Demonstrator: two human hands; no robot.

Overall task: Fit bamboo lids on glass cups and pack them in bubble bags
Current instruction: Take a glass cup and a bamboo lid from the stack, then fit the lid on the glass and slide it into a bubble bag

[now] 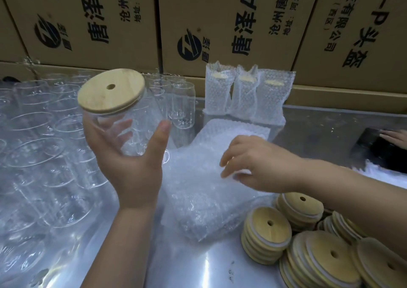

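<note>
My left hand (132,164) grips a clear glass cup (134,124) from below, raised and tilted left. A round bamboo lid (111,90) with a small hole sits on its mouth. My right hand (253,162) reaches over the stack of flat bubble bags (204,199) in the middle of the table, fingertips bent down onto the top bag. Whether the fingers pinch the bag is unclear. Three cups with lids, each inside a bubble bag (244,93), stand upright at the back.
Several bare glass cups (44,155) crowd the left half of the metal table (198,265). Stacks of bamboo lids (266,237) lie at the front right. Cardboard boxes (220,23) wall off the back. Another person's hand (394,136) rests on a dark object at the far right.
</note>
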